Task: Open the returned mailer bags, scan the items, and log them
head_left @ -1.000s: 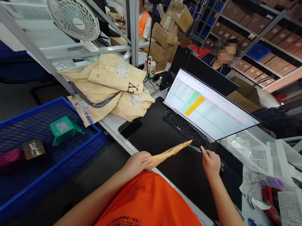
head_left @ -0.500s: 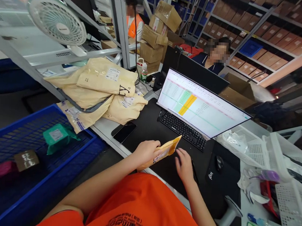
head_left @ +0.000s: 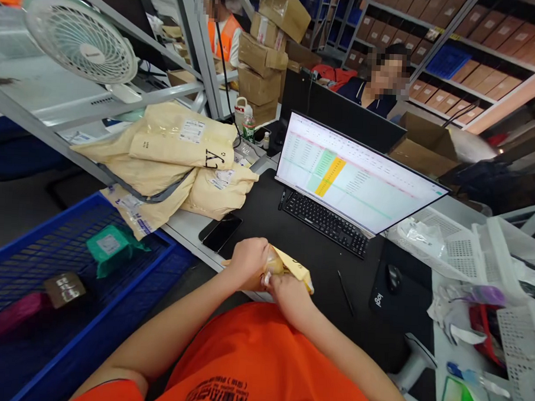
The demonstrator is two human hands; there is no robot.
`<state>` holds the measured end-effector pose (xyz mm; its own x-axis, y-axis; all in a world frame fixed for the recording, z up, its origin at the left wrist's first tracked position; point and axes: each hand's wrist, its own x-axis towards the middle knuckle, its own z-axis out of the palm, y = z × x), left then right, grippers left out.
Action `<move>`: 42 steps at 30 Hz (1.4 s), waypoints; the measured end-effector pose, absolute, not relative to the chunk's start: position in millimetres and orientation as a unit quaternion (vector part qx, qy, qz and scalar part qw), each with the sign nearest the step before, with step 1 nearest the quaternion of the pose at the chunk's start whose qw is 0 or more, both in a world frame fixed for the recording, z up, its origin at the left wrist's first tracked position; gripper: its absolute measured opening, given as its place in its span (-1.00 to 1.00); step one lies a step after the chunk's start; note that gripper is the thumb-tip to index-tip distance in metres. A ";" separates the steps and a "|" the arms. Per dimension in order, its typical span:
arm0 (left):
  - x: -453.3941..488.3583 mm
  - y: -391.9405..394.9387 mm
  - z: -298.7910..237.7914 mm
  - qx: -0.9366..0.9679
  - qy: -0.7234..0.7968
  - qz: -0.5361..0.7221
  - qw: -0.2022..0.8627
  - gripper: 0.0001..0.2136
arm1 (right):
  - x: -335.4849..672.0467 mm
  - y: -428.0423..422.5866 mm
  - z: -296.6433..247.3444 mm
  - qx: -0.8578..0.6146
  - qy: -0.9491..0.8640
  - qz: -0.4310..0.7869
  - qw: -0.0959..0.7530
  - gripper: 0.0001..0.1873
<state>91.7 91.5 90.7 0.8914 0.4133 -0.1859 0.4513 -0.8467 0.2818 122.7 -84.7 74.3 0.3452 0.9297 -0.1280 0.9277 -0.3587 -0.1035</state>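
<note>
Both my hands grip a small yellow mailer bag (head_left: pixel 296 265) over the front edge of the black desk mat. My left hand (head_left: pixel 249 260) is closed on its left part. My right hand (head_left: pixel 286 289) has its fingers pressed on the bag's near side, where a crumpled, shiny patch shows between the hands. The right fingertips are partly hidden. A smartphone (head_left: pixel 222 233) lies just beyond my left hand. To the right of my right hand, a black pen (head_left: pixel 345 292) rests on the mat.
A monitor (head_left: pixel 357 175) and keyboard (head_left: pixel 326 224) stand ahead, with a mouse (head_left: pixel 393 278) and barcode scanner (head_left: pixel 413 363) to the right. Large beige mailer bags (head_left: pixel 181 143) are piled on the left, above a blue crate (head_left: pixel 124 321) holding wrapped parcels. White baskets (head_left: pixel 464 259) line the right side.
My right hand has moved left from beside the mailer bag and now grips it. The bag has turned and lies lower, its surface crumpled. The pen is now uncovered.
</note>
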 end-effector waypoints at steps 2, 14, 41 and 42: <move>96.8 106.4 85.7 0.959 0.243 -0.030 0.141 -0.63 | 113.3 -87.6 82.2 -0.776 -0.622 0.103 0.008 -0.86; 127.8 118.3 68.5 0.978 0.030 -0.041 0.201 -0.78 | 171.6 -120.8 87.7 -0.852 -0.499 0.152 0.048 -0.72; 99.7 124.6 11.7 0.963 0.163 -0.085 0.198 -0.66 | 221.4 -171.1 116.2 -0.589 0.021 -0.019 0.808 -0.64; 101.5 124.2 9.6 0.963 0.166 -0.083 0.194 -0.70 | 226.4 -175.7 121.4 -0.566 0.019 -0.035 0.824 -0.61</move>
